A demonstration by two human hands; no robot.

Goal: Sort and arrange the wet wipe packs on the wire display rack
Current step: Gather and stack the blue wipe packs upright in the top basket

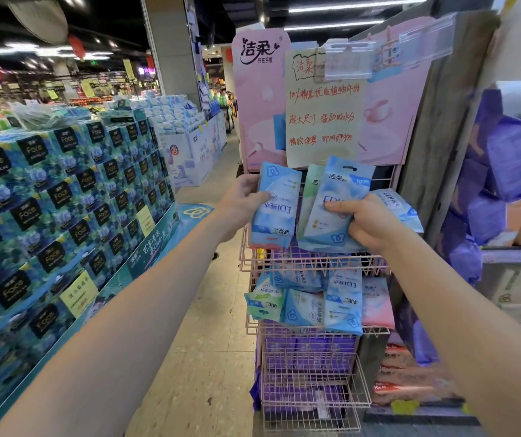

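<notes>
A pink wire display rack (312, 263) stands in front of me with several tiers. My left hand (241, 205) grips a blue wet wipe pack (276, 212), held upside down above the top basket. My right hand (366, 223) holds a fanned bunch of packs: a blue one (334, 197) in front, a green one (311, 193) behind it and another blue one (401, 206) to the right. In the second tier (375, 331) stand several blue packs (342, 301), a green-edged pack (263, 299) and a pink pack (377, 302). Lower baskets hold purple packs (309, 351).
A pink header board (260, 89) with a handwritten paper sign (323, 115) tops the rack. A tall stack of dark blue tissue boxes (63, 197) lines the left of the aisle. Purple bags (505, 171) hang on the shelf at right. Tiled floor (215, 310) lies between.
</notes>
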